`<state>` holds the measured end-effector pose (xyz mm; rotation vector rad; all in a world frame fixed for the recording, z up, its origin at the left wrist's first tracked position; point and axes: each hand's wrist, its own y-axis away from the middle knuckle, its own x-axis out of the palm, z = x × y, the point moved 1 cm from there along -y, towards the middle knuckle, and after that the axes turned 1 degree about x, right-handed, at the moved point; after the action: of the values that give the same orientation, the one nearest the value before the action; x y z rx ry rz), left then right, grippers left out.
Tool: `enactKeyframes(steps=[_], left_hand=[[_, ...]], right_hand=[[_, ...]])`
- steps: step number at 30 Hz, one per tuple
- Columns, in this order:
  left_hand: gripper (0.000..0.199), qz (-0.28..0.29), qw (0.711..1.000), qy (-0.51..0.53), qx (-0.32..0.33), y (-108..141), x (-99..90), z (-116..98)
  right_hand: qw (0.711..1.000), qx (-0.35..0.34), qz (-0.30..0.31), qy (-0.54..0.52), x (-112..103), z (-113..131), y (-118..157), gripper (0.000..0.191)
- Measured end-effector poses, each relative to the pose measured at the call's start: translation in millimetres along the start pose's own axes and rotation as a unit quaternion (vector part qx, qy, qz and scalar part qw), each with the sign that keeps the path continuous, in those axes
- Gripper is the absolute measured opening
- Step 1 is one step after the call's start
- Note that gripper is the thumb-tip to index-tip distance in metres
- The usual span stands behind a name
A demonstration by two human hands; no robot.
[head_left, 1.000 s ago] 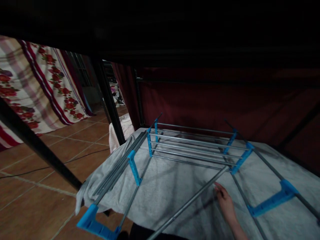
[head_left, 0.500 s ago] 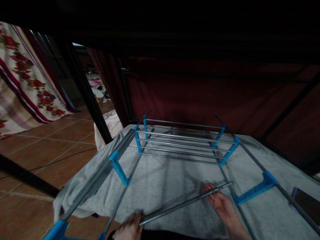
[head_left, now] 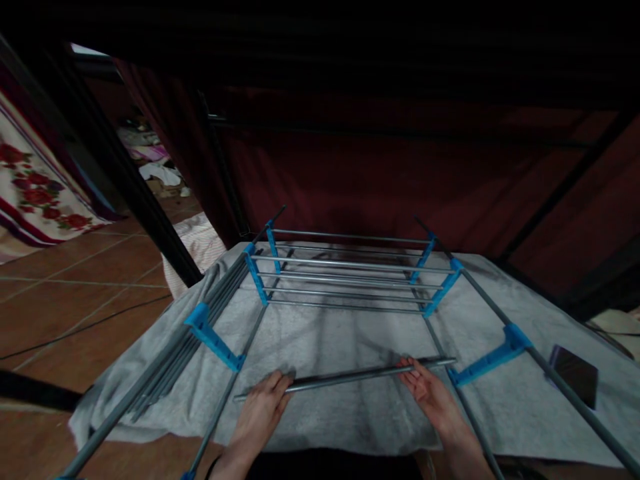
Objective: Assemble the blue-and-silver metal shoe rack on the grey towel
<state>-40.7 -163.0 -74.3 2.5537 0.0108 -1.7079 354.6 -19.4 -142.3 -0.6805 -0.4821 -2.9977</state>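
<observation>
A grey metal tube [head_left: 345, 378] lies crosswise between my hands, tilted slightly up toward the right. My left hand [head_left: 265, 403] is wrapped over it near its left end. With fingertips and thumb, my right hand [head_left: 425, 393] holds it near the other end, palm partly turned up. The tube's right end is close to a blue plastic bracket [head_left: 490, 360] of a partly assembled rack, which lies on its back on a grey blanket [head_left: 340, 340]. Facing that bracket is another blue bracket [head_left: 215, 340] on the left side. Several crossbars [head_left: 345, 293] join the brackets farther away.
Several loose tubes [head_left: 170, 373] lie along the left blanket edge. A dark phone [head_left: 575, 375] rests at the right. Black bed-frame posts [head_left: 125, 167] and a dark red curtain [head_left: 380, 180] surround the surface. A cable [head_left: 90, 327] runs across the tiled floor.
Both hands have moved the tube forward, away from my body, and levelled it; its left end has risen in view. The camera view has turned slightly to the right.
</observation>
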Motion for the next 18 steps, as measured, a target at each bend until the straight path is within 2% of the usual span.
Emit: enactKeyframes(steps=[3,6,11,18], left_hand=[[0.034,-0.018,0.999,-0.011,0.031,-7.8,-0.5,-5.7],[0.036,-0.033,0.998,-0.033,0.039,-13.7,0.2,-9.1],[0.039,-0.061,0.995,-0.069,0.047,-21.3,2.7,-6.1],[0.036,-0.108,0.986,-0.083,0.092,-33.7,16.7,2.7]], right_hand=[[0.996,0.069,-0.013,-0.05,-4.4,-1.6,-3.0,0.026],[0.997,0.053,-0.029,-0.047,-15.5,-0.9,-11.5,0.026],[0.999,0.028,-0.037,0.027,-33.4,1.7,-28.8,0.026],[0.987,0.105,-0.102,-0.06,-40.5,0.7,-36.6,0.022]])
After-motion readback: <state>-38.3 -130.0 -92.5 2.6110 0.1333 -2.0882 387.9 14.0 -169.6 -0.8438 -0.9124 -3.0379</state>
